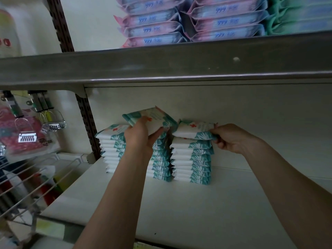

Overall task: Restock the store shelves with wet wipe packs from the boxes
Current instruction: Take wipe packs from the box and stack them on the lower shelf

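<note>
Shelf (pixel 215 203) carries two stacks of teal-and-white wipe packs near its back wall, and I see the left hand (pixel 142 137) gripping a tilted pack (pixel 152 117) just above the left stack (pixel 115 151) while the right hand (pixel 231 139) pinches the right end of the top pack (pixel 194 131) on the right stack (pixel 192 164).
</note>
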Available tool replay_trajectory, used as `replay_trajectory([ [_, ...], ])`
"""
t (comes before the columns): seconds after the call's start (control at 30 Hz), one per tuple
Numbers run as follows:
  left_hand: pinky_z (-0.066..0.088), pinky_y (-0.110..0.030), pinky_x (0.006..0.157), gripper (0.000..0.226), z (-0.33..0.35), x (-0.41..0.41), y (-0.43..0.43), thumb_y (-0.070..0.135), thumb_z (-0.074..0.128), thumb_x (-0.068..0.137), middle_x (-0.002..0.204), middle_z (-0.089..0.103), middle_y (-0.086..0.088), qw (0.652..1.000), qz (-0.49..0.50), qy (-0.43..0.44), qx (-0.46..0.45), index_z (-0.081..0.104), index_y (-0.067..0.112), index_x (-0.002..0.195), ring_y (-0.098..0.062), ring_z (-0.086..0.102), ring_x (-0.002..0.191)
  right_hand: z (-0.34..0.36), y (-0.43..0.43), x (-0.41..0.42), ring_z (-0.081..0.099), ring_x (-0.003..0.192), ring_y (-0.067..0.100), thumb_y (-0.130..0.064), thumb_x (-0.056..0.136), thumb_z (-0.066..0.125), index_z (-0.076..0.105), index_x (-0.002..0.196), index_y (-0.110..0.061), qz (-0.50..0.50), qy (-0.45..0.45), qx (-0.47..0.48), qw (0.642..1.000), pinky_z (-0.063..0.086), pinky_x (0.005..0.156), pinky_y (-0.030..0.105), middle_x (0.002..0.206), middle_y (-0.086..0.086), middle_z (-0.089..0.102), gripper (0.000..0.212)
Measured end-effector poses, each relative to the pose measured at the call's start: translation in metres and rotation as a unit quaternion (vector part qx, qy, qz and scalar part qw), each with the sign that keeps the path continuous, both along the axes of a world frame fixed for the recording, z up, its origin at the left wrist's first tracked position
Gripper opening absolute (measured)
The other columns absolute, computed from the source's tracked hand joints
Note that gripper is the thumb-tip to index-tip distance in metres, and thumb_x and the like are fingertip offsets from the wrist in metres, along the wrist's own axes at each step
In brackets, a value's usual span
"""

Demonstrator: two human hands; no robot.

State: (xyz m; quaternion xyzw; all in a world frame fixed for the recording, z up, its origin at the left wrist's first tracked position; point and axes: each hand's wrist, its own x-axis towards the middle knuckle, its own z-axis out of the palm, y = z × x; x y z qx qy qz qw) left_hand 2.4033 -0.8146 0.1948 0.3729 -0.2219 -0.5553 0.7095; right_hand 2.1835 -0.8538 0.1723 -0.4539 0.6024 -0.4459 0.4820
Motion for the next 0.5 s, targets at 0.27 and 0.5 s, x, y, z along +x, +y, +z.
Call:
replay_trajectory([
  [0.27, 0.061, -0.041, 0.066, 0.037, -0.004, -0.008, -0.009, 0.004, 0.058, 0.092, 0.119, 0.054, -0.019, 0.999, -0.039, -0.012, 0.002, 0.046, 0.001, 0.127, -0.034, 0.058, 0.099, 0.007, -0.009, 0.008, 0.038, 0.048, 0.010, -0.007, 0.093, 0.055, 0.055, 0.081, -0.010, 0.009, 0.118, 0.018, 0.993, 0.026, 0.032, 0.013, 0.059, 0.006, 0.048, 0.013],
  [0.5, 0.061, -0.038, 0.061, 0.028, -0.006, -0.015, -0.009, 0.005, 0.057, 0.094, 0.113, 0.055, -0.017, 0.997, -0.067, -0.024, 0.007, 0.050, 0.003, 0.120, -0.033, 0.059, 0.094, 0.002, -0.015, 0.014, 0.045, 0.036, 0.011, -0.004, 0.091, 0.053, 0.055, 0.068, -0.007, -0.016, 0.199, -0.035, 0.979, 0.035, 0.033, 0.012, 0.057, 0.009, 0.052, 0.024],
])
